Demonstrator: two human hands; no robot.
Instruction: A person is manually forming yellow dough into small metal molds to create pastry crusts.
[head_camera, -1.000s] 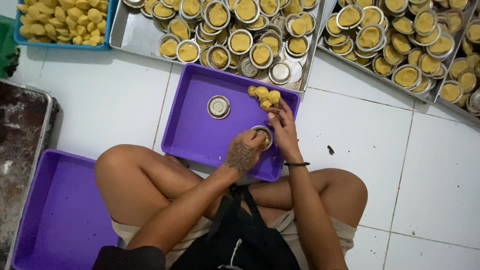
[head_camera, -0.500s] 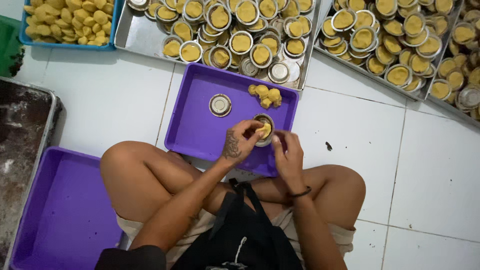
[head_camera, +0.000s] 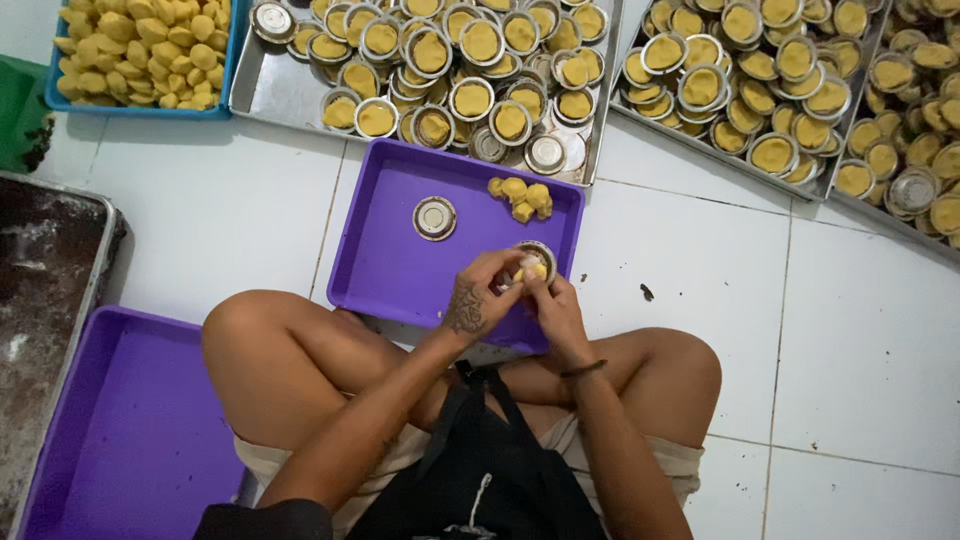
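Over the purple tray (head_camera: 400, 260) on the floor, the left hand (head_camera: 480, 297) cradles a small round tin (head_camera: 536, 252) while the right hand (head_camera: 553, 303) has its fingers pinched on yellow dough (head_camera: 532, 271), pressing it in.

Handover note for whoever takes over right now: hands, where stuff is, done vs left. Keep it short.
Left hand and right hand: both hold one small round tin over the purple tray, fingers on yellow dough in it.
On that tray: one empty tin, a few dough balls.
Done: two metal trays of filled tins ahead.
Left: loose balls, plus the blue tray of dough pieces at far left.
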